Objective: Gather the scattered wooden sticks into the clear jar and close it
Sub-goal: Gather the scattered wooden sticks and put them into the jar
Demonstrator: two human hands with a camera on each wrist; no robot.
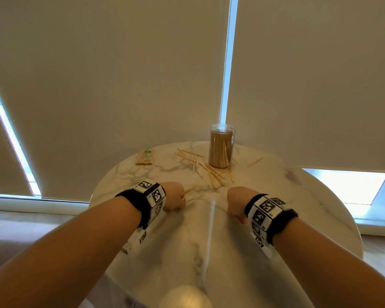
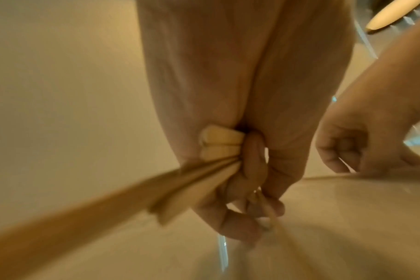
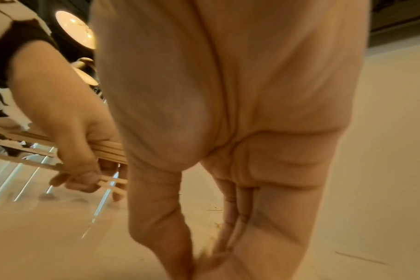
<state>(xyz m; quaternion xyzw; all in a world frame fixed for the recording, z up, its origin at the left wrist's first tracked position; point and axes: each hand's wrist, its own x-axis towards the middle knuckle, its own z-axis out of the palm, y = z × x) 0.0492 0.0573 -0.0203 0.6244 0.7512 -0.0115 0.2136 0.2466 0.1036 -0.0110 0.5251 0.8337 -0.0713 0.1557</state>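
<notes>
The clear jar [image 1: 222, 147] stands at the far side of the round marble table [image 1: 298, 218], packed with wooden sticks, and a clear lid seems to sit on top. Loose sticks [image 1: 209, 170] lie scattered in front of it and to its left. My left hand [image 1: 175, 197] grips a bundle of several sticks [image 2: 218, 144] low over the table, their ends sticking out both sides. To its right, my right hand [image 1: 237, 203] has thumb and fingertips pinched together on the tabletop [image 3: 199, 261], with a blurred tan sliver of stick between them.
A wrapped bundle of sticks with a green label [image 1: 145, 157] lies at the table's far left. One single stick [image 1: 255, 162] lies right of the jar. Roller blinds hang right behind the table.
</notes>
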